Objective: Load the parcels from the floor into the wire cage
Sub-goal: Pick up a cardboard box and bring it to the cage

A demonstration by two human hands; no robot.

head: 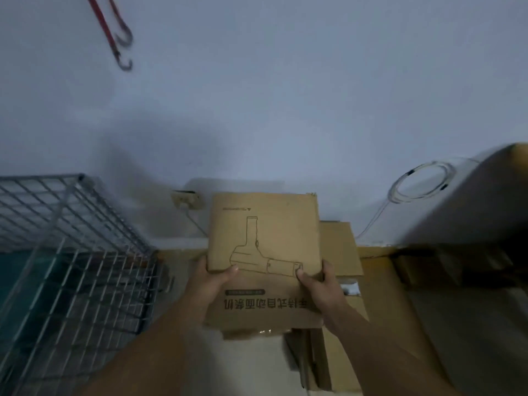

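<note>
I hold a flat brown cardboard parcel (264,241) in both hands, in front of me at the centre of the view. It carries a line drawing of a device and printed characters that appear upside down to me. My left hand (210,284) grips its left edge, thumb on top. My right hand (321,287) grips its right edge the same way. The wire cage (71,252) stands to the left, its grid top and side in view, apart from the parcel. More cardboard parcels (380,304) lie below and to the right of the held one.
A pale wall fills the background, with a wall socket (187,199) and a coiled white cable (420,182). Red straps with metal hooks (120,38) hang at upper left. A large blurred box edge (485,195) juts in at the right.
</note>
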